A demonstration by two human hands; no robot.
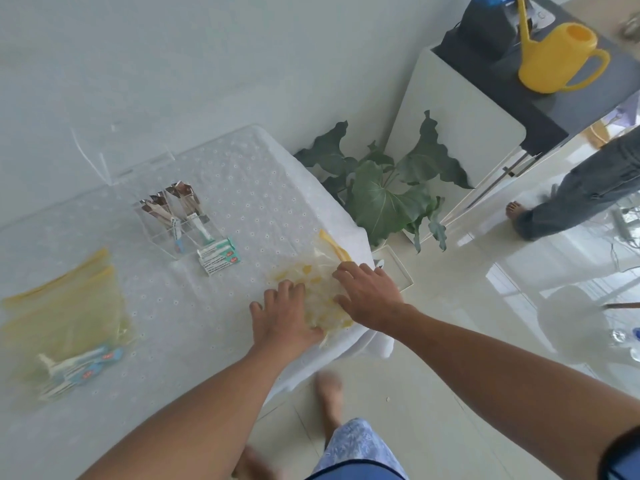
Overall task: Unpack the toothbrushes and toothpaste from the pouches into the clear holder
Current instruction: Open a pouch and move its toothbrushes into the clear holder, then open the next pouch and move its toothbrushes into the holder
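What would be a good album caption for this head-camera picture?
Both hands, left and right, press flat on a yellow-patterned pouch near the clear holder of toothbrushes.

My table wears a white eyelet tablecloth (242, 188). Just past its far corner I see a potted plant (384, 188) with broad, wavy-edged dark green leaves, standing on the glossy pale tiled floor (485, 341). Behind the plant stands a white cabinet (450, 133) with a dark top, and on that top sits a yellow plastic watering can (557, 60). To my right, another person's leg in grey trousers (588, 188) ends in a bare foot (516, 211) on the tiles.
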